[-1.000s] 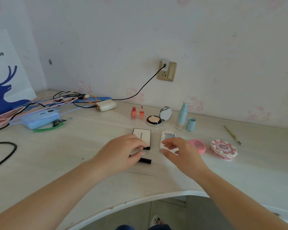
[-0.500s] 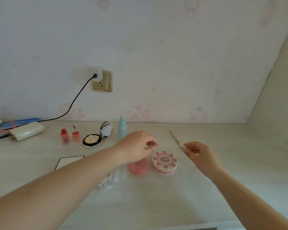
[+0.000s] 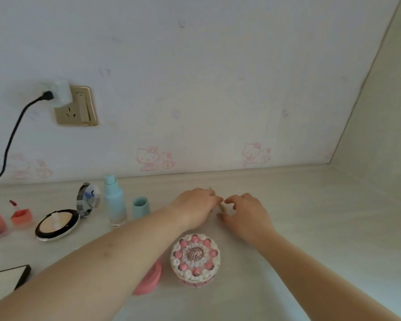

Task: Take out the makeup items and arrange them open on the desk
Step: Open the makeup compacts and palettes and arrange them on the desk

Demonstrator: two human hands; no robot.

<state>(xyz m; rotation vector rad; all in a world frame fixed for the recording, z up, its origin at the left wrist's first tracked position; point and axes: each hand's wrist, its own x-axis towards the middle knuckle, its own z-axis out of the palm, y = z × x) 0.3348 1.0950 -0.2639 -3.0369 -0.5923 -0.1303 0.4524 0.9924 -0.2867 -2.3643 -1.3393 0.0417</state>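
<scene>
Both hands meet at the middle of the pale surface (image 3: 310, 228), near the back wall; left hand (image 3: 195, 208) lies knuckles-up with fingers curled down, a ring on one finger; right hand (image 3: 245, 214) faces it, fingers bent toward a thin pale stick-like item (image 3: 222, 206) seen only as a short sliver between the two hands; the grip of either hand on it cannot be told, since the fingertips are hidden or blurred. In front of the hands stands a round pink-and-white cake-shaped box (image 3: 195, 258), lid on; just left of it a pink round case (image 3: 148, 280), partly covered by the left forearm. Further left, in a row toward the wall: a small teal cap (image 3: 140, 206) standing beside an uncapped pale blue bottle (image 3: 114, 202); an open powder compact (image 3: 57, 224) with its mirror lid raised; two small red-orange bottles (image 3: 7, 220), one with its applicator out. A flat black-edged case (image 3: 7, 278) shows at the lower left edge. On the wall, a brass-coloured socket (image 3: 78, 107) carries a white plug with a black cable (image 3: 12, 135).
</scene>
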